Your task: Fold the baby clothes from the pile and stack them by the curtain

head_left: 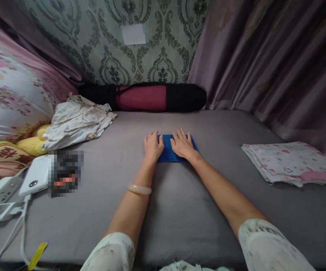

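A flat blue rectangular item (pixel 167 149) lies on the grey sheet (pixel 176 203) in front of me. My left hand (pixel 153 146) rests at its left edge, palm down, with the fingers apart and pointing away from me. On the right part of the blue item lies my right hand (pixel 182 143), flat with its fingers spread. Neither hand grips anything. The hands cover both ends of the blue item. A pale bangle (pixel 139 189) circles my left forearm.
A black and red rolled bag (pixel 141 98) lies along the wall. Crumpled patterned cloth (pixel 76 120), a white power bank (pixel 35 175), a power strip (pixel 3 194) and cables are at the left. Folded pink-patterned cloth (pixel 290 160) lies at the right, near the curtains.
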Demonstrator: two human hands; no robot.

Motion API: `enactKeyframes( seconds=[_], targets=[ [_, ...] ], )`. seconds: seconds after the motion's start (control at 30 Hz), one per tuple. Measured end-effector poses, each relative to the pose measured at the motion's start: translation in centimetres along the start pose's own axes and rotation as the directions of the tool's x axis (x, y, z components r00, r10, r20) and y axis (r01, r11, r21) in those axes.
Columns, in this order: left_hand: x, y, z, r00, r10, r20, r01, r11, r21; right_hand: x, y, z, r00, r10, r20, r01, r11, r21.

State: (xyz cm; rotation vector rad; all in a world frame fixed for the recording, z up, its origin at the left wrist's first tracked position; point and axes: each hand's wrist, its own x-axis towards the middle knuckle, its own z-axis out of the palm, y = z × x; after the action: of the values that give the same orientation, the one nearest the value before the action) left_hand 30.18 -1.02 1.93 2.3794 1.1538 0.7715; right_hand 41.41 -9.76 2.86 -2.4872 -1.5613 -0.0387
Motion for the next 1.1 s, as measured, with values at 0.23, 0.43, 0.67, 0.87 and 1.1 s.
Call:
enactKeyframes(
  seconds=[0.23, 0.43, 0.67, 0.87, 1.1],
  targets=[
    [-1.7, 1.1, 2.1, 0.958, 0.101, 0.267, -0.178, 0.943, 0.281, -1.6, 2.5, 1.3, 0.999, 0.008, 0.049, -0.004, 0.998, -0.070],
    [-1.7, 0.8, 2.0, 0.944, 0.081, 0.320, -0.183, 0.936, 0.302, -1.2, 2.4, 1.4, 0.997, 0.019, 0.073, -0.015, 0.999, -0.048],
    [-1.6, 0.5, 1.2, 0.978, -0.029, 0.206, -0.037, 0.951, 0.307, -1.4, 3.5, 0.6, 0.986, 0.151, 0.065, -0.153, 0.988, 0.018],
    [-1.4, -0.2, 1.7, 0.967, -0.084, 0.239, 0.002, 0.946, 0.324, -1.8, 3.6, 1.4, 0.981, 0.182, 0.065, -0.182, 0.983, -0.001],
    [-1.3, -0.3, 1.5, 0.970, -0.079, 0.231, 0.003, 0.950, 0.311, -1.8, 4.0, 1.4, 0.981, 0.193, -0.015, -0.192, 0.980, 0.062]
  ],
)
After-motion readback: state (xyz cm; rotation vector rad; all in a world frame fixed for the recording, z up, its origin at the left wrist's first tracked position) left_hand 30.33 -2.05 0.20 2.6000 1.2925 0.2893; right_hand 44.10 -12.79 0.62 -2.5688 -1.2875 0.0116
